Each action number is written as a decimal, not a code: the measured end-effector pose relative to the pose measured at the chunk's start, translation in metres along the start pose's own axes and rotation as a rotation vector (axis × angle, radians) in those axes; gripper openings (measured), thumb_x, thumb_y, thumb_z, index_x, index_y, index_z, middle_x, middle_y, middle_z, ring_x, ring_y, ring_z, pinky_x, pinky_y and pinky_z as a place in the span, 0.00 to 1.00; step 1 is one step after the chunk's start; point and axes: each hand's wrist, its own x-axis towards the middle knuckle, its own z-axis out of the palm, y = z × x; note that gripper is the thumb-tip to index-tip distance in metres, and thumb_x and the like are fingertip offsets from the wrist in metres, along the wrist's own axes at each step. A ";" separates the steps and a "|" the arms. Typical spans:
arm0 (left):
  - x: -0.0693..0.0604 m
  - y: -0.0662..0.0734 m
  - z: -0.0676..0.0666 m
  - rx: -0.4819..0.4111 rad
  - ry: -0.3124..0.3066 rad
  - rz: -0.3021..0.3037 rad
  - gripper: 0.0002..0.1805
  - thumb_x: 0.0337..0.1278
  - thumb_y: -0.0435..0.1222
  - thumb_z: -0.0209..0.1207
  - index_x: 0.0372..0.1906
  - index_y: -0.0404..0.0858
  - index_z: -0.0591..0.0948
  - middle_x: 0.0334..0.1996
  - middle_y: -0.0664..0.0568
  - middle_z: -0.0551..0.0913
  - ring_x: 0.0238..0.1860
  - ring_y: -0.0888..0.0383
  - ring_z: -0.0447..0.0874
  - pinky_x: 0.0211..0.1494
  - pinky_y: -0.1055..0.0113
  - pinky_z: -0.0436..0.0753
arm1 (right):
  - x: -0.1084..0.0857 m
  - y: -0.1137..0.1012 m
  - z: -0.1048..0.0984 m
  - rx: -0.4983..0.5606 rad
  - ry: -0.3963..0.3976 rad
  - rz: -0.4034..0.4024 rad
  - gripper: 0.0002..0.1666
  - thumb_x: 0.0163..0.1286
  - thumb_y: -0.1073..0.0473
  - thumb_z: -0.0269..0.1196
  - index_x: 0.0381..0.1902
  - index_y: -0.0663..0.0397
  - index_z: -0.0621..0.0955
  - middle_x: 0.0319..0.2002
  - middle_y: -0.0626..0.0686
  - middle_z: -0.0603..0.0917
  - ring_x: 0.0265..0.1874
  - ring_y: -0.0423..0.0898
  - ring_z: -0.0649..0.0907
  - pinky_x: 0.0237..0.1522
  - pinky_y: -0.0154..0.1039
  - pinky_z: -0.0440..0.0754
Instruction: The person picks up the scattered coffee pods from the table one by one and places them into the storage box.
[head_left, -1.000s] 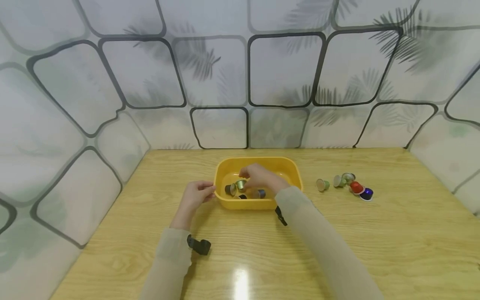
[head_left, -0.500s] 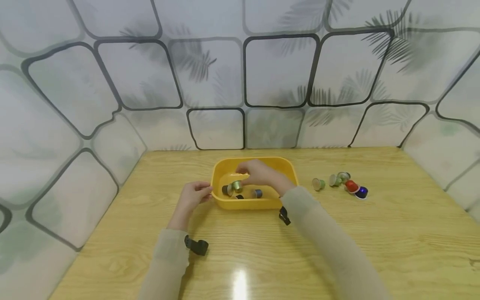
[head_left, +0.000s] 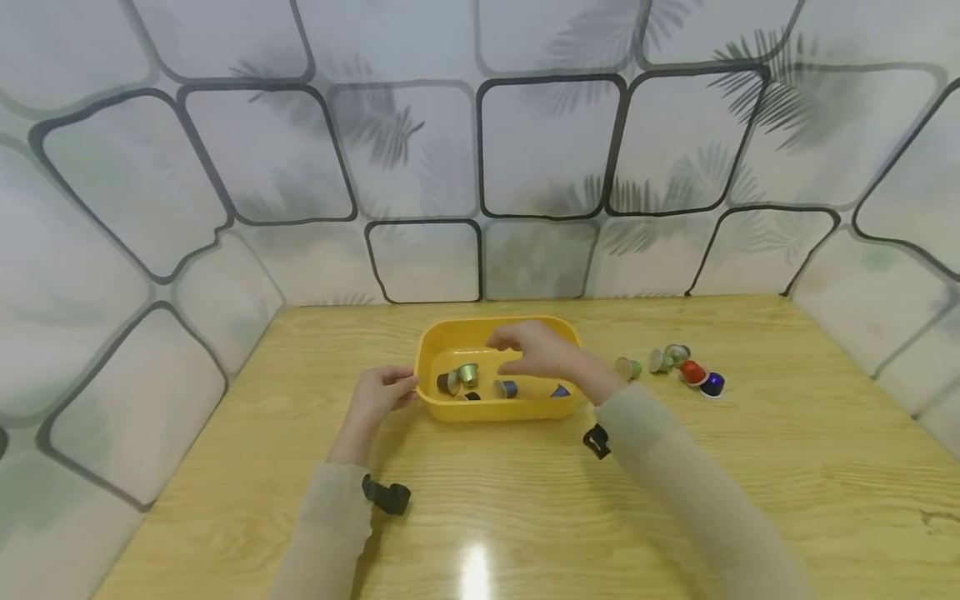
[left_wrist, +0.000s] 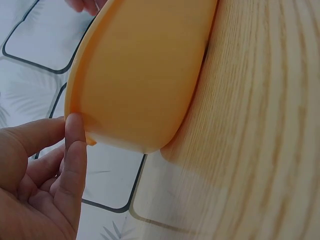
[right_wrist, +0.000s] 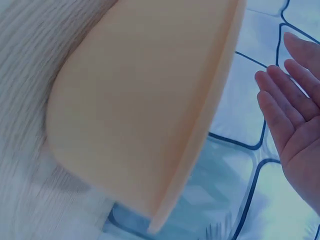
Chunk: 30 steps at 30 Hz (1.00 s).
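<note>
A yellow plastic bin [head_left: 495,410] stands on the table with several coffee capsules inside. Among these are a green capsule [head_left: 468,374], a dark brown capsule [head_left: 447,382] and a blue capsule [head_left: 506,389]. Another blue capsule [head_left: 560,391] lies toward the bin's right end, partly hidden by the front wall. At the left end, my left hand [head_left: 375,396] pinches the bin's rim between thumb and fingers, as the left wrist view confirms. Over the bin hovers my right hand [head_left: 543,350], its fingers loosely extended; the right wrist view shows nothing in it.
Right of the bin lie more capsules: a pale green one [head_left: 627,368], a second green one [head_left: 660,361], a red one [head_left: 693,372] and a dark blue one [head_left: 712,384]. A patterned wall covering [head_left: 427,258] rises behind the wooden table [head_left: 465,492].
My right hand has moved right, away from the capsules at the bin's left, uncovering the blue ones. My left hand stays on the rim. The head view has shifted slightly.
</note>
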 end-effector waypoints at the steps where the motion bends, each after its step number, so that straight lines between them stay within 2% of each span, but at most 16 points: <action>1: 0.000 0.000 0.000 -0.001 0.000 -0.002 0.16 0.56 0.30 0.55 0.47 0.25 0.75 0.41 0.37 0.78 0.29 0.60 0.79 0.38 0.67 0.80 | -0.003 0.001 -0.001 0.013 0.008 -0.002 0.22 0.58 0.63 0.62 0.50 0.63 0.74 0.48 0.60 0.76 0.48 0.52 0.75 0.49 0.42 0.73; 7: -0.001 0.000 -0.002 0.011 -0.004 0.010 0.16 0.56 0.30 0.55 0.47 0.24 0.74 0.40 0.37 0.78 0.28 0.61 0.79 0.36 0.69 0.80 | -0.025 0.006 -0.009 0.067 0.051 0.001 0.23 0.59 0.63 0.61 0.52 0.62 0.73 0.50 0.60 0.75 0.49 0.51 0.74 0.51 0.42 0.72; 16: -0.001 0.000 -0.001 0.021 -0.017 0.013 0.17 0.56 0.31 0.54 0.48 0.24 0.74 0.41 0.36 0.78 0.29 0.60 0.79 0.38 0.67 0.80 | -0.051 0.020 -0.012 0.052 0.105 -0.010 0.22 0.59 0.62 0.61 0.51 0.63 0.73 0.49 0.61 0.76 0.47 0.52 0.75 0.50 0.46 0.72; 30: -0.001 0.000 -0.001 0.020 -0.029 0.019 0.17 0.57 0.30 0.54 0.48 0.22 0.73 0.41 0.36 0.77 0.28 0.61 0.79 0.37 0.69 0.80 | -0.088 0.051 -0.026 0.052 0.192 0.083 0.21 0.56 0.65 0.64 0.48 0.67 0.75 0.46 0.63 0.77 0.45 0.54 0.76 0.48 0.47 0.74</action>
